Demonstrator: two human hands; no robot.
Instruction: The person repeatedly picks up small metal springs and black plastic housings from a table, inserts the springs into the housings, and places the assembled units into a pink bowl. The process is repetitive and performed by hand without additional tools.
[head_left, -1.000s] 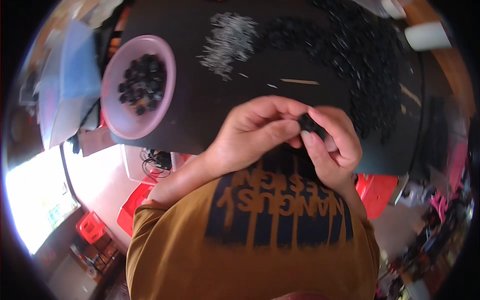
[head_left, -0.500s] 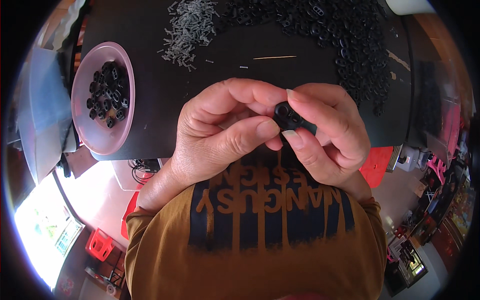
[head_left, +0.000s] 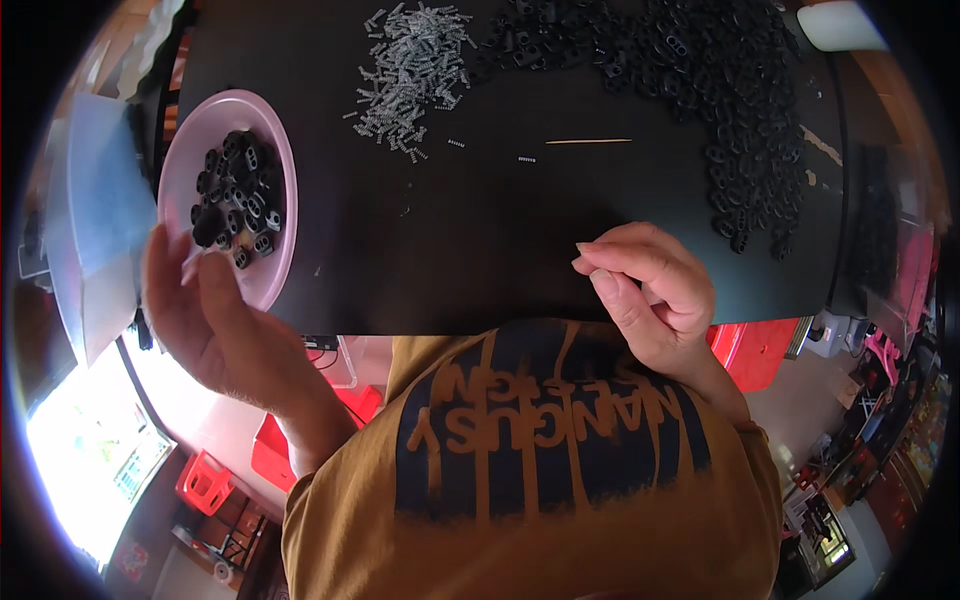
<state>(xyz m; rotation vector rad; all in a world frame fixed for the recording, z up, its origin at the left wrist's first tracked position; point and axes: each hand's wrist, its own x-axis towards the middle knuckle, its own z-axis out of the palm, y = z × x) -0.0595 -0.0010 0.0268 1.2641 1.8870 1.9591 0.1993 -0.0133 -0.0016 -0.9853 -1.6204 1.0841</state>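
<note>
My left hand [head_left: 215, 320] is over the near left rim of a pink plastic bowl [head_left: 292, 205], its fingers and thumb apart. Just past its fingertips is a dark, blurred cord lock [head_left: 208, 228], apparently let go; I cannot tell whether it touches the pile. Several small black two-hole cord locks [head_left: 240, 165] lie in the bowl. Above the near part of the black table, my right hand [head_left: 655, 290] has its fingers curled and the thumb close to the index finger. Nothing shows between those fingertips.
On the black table [head_left: 450, 260], a heap of small metal springs [head_left: 415, 75] lies at the back. Black plastic parts [head_left: 740, 110] spread across the back right. A thin wooden stick [head_left: 588, 141] and a loose spring [head_left: 527, 159] lie between. A red stool [head_left: 203, 483] stands lower left.
Both hands were together holding a black cord lock. My left hand has swung left to the bowl and opened; my right hand stays in front, slightly lower. The view has shifted a little.
</note>
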